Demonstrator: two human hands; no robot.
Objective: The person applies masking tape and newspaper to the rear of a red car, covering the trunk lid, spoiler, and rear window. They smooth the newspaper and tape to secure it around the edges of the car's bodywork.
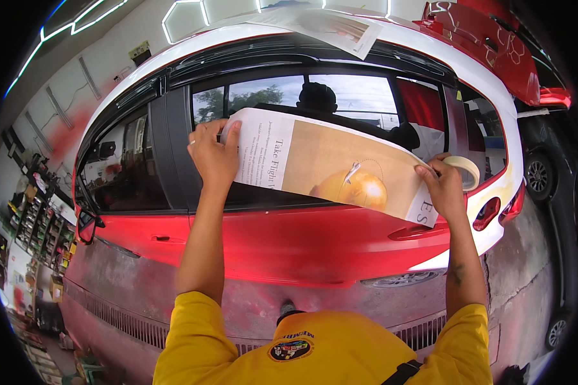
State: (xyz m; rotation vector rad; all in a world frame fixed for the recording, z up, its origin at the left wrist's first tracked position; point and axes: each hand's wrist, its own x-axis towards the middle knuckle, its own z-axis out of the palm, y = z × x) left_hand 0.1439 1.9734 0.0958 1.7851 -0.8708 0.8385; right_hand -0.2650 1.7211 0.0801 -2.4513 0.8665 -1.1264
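A folded sheet of newspaper (315, 160) is stretched between my hands, in front of the side windows of a red and white car (282, 237). My left hand (213, 151) pinches its left end, thumb on the near face. At the lower right end my right hand (444, 186) grips the sheet between thumb and fingers. A roll of masking tape (464, 172) sits at the right hand, apparently hung on its fingers; how it is held is partly hidden. The sheet covers part of the rear door window and its lower edge.
Another paper sheet (340, 32) lies on the car's roof. A red car part (488, 45) stands behind at the right, and a dark car (559, 192) is beyond it. Shelves with many small items (38, 231) line the left wall. A floor grate (119, 314) runs below me.
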